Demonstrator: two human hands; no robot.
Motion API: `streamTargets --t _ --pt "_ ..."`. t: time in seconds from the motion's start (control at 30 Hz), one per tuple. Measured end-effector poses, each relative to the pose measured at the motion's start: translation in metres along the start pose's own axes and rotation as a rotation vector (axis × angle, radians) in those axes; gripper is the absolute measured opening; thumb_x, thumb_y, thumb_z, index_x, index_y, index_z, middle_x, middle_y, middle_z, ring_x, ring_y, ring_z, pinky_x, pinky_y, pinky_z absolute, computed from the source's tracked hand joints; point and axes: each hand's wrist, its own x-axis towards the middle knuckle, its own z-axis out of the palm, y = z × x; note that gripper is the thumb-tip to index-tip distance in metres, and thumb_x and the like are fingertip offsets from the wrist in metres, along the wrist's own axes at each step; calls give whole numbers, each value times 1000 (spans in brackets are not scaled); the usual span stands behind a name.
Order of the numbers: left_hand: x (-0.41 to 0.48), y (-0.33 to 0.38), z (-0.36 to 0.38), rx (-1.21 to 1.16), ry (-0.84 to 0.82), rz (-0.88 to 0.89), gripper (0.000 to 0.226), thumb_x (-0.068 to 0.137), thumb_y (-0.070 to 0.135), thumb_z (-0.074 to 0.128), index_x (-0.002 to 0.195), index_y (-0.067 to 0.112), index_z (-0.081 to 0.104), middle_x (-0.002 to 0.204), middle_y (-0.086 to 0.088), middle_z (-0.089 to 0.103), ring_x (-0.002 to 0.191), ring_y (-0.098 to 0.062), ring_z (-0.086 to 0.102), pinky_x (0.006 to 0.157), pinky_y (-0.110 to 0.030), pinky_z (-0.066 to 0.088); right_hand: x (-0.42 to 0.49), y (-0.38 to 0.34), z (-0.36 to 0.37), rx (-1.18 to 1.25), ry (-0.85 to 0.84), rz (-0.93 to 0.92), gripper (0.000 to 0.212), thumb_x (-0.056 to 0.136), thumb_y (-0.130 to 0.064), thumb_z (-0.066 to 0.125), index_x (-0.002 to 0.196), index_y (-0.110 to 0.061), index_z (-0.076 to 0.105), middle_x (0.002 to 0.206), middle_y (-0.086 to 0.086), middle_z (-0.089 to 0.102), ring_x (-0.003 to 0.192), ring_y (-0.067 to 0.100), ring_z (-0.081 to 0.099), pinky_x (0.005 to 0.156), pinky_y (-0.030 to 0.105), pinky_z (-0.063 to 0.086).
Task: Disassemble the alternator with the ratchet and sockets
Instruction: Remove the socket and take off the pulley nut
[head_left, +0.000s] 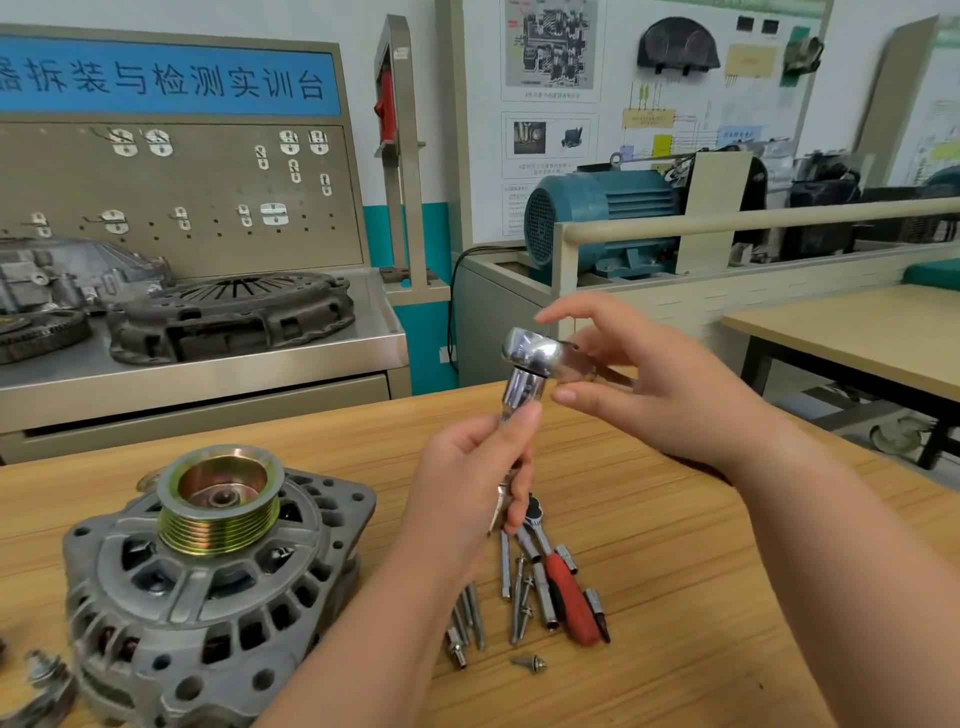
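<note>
Alternator (208, 587) sits pulley-up at the near left of the wooden table (685, 582), while the raised left hand (467, 483) grips a chrome socket (524, 391) fitted under the ratchet (540, 354), whose head the right hand (670, 387) pinches with half-curled fingers.

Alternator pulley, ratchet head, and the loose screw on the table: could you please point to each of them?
alternator pulley (218, 525), head view, on its grooved golden side.
ratchet head (530, 349), head view, on the chrome top of the head.
loose screw (531, 662), head view, on its middle.
</note>
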Motion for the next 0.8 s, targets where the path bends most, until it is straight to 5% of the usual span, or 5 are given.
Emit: streamTargets --t 0.13,0.3,0.43,0.57,0.8 --pt "0 -6 4 -128 -10 -116 35 69 54 63 57 21 60 49 2 48 37 -10 41 36 -20 34 -5 5 12 80 53 -18 36 87 -22 66 111 -41 46 82 -11 63 73 5 60 68 26 50" --pt "1 -15 5 -154 4 -198 31 77 45 62 62 17 62 52 -1 52 37 -11 42 35 -20 34 -10 18 27 251 132 87 34 85 -7 69 105 -34 59 97 -11 67 76 0 62 68 24 51" --pt "2 -17 8 -69 39 -192 24 85 34 63 73 13 65 55 -2 56 39 -13 45 37 -21 36 -13 25 36 150 205 124 38 86 -13 70 98 -47 57 90 -23 66 78 0 62 73 30 53" --pt "4 -15 12 186 84 -192 19 96 27 54 90 13 65 52 4 58 41 -11 52 40 -23 42 -18 32 43 141 215 131 30 89 -11 66 98 -40 67 87 -11 68 76 11 62 73 42 54" --pt "3 -8 19 107 21 -405 21 101 23 46 87 8 51 47 2 50 35 -12 43 37 -19 36 -22 49 50 311 144 349 35 88 -10 68 93 -45 68 89 -15 74 65 6 67 70 29 55"
